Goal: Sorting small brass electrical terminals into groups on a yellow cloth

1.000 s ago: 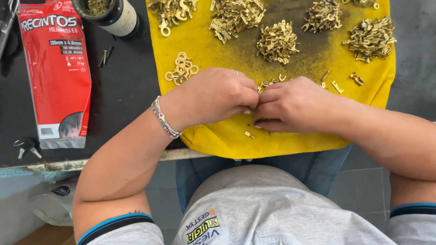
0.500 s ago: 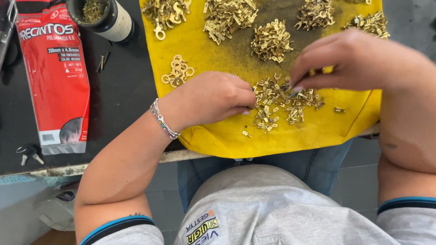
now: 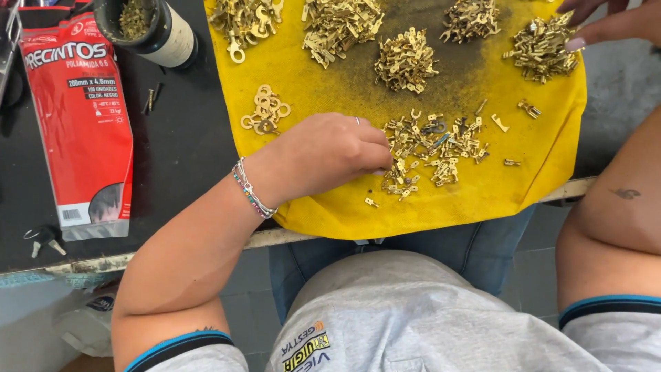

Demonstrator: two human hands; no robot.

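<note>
A yellow cloth [image 3: 482, 200] lies over a dark table and carries several heaps of small brass terminals. My left hand [image 3: 323, 155] rests on the cloth with fingers curled, fingertips touching the loose scatter of brass terminals [image 3: 434, 148] in the middle; whether it pinches one I cannot tell. My right hand [image 3: 609, 24] is at the top right corner, fingertips on the far right heap of terminals [image 3: 544, 48]. A small group of brass ring terminals [image 3: 265, 114] lies just beyond my left wrist.
A red plastic bag [image 3: 79, 124] lies on the dark table [image 3: 179, 158] at left. A dark round pot [image 3: 148, 27] with small parts stands beside it. Keys [image 3: 43, 240] lie near the table's front edge. More heaps [image 3: 406, 58] sit along the cloth's far side.
My right hand has lifted off the middle scatter and swung up to the far right heap. My left hand has stayed put. The scatter it covered now shows.
</note>
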